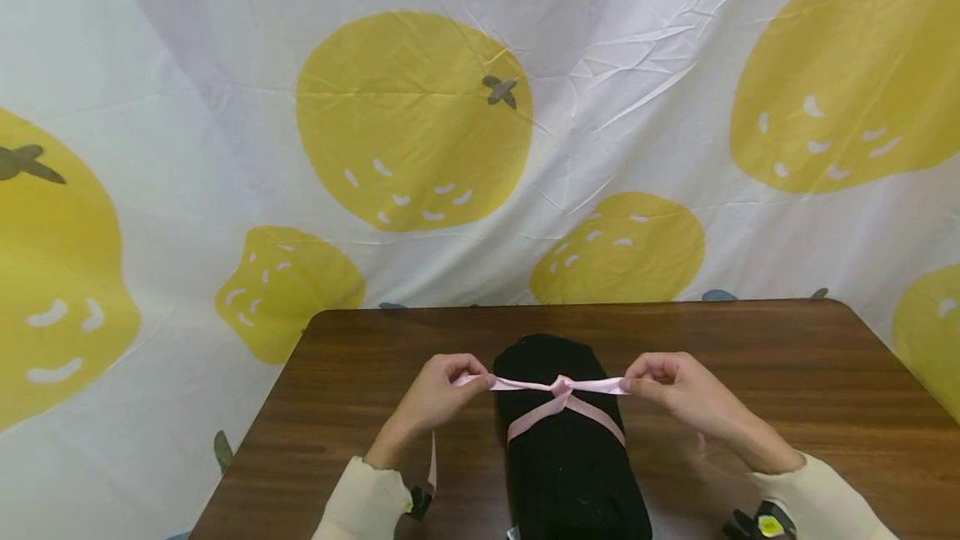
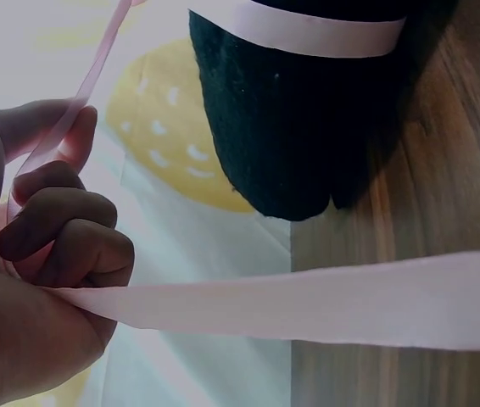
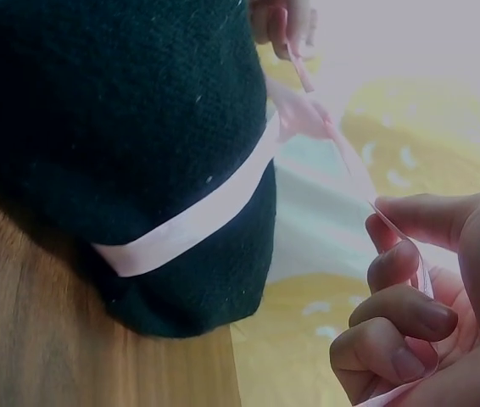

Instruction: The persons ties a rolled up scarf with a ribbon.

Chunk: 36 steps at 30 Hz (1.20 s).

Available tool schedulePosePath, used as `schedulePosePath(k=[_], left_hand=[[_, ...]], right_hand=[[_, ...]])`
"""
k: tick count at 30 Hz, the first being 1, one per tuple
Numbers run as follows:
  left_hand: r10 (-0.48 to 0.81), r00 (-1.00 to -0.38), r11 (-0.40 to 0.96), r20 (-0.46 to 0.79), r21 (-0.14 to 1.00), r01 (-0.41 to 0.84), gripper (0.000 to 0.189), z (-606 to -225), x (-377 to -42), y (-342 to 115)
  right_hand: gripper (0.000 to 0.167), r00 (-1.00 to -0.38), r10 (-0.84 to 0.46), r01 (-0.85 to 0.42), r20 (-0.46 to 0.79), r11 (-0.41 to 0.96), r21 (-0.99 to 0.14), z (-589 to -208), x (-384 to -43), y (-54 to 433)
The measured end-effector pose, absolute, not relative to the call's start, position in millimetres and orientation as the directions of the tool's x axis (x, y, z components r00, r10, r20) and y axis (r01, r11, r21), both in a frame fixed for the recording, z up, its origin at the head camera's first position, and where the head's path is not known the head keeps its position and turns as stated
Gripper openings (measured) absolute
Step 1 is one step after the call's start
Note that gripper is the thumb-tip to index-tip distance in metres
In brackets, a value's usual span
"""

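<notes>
A long black fabric bundle [image 1: 566, 473] lies on the table with a pink ribbon [image 1: 536, 419] wrapped around it. The ribbon is crossed in a knot on top, near the bundle's far end. To the left of the knot, my left hand [image 1: 438, 394] pinches one ribbon end between thumb and forefinger. On the other side my right hand [image 1: 686, 394] pinches the second end, and both lengths stretch nearly straight across. In the left wrist view, the ribbon's tail [image 2: 325, 301] runs out below the curled fingers. The right wrist view shows ribbon passing through the right palm.
The brown wooden table [image 1: 787, 348] extends to both sides of the bundle. Behind it hangs a white cloth [image 1: 247, 148] printed with yellow fruit. Dark wrist devices [image 1: 761, 521] sit at both sleeve cuffs.
</notes>
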<state>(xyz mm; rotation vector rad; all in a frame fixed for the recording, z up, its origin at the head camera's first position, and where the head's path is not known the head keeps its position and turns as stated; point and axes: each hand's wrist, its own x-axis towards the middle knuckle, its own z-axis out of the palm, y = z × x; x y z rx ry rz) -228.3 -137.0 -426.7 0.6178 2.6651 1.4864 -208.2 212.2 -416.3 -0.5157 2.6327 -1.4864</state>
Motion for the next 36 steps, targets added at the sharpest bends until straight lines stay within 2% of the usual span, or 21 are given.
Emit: schedulePosePath(k=[20,36], left_hand=[[0.329,-0.935,0.554,0.130,0.775,0.303,0.011,-440.6,-228.9,-159.1],[0.360,-0.930,0.556,0.080,0.782,0.282,0.013,-451.1,-227.9,-175.3]], right_hand=[[0.008,-0.933,-0.345,-0.278,0.107,0.497,-0.822,-428.5,-206.6,240.6],[0.009,-0.911,-0.404,-0.283,0.087,0.455,-0.844,-440.8,-206.3,255.1]])
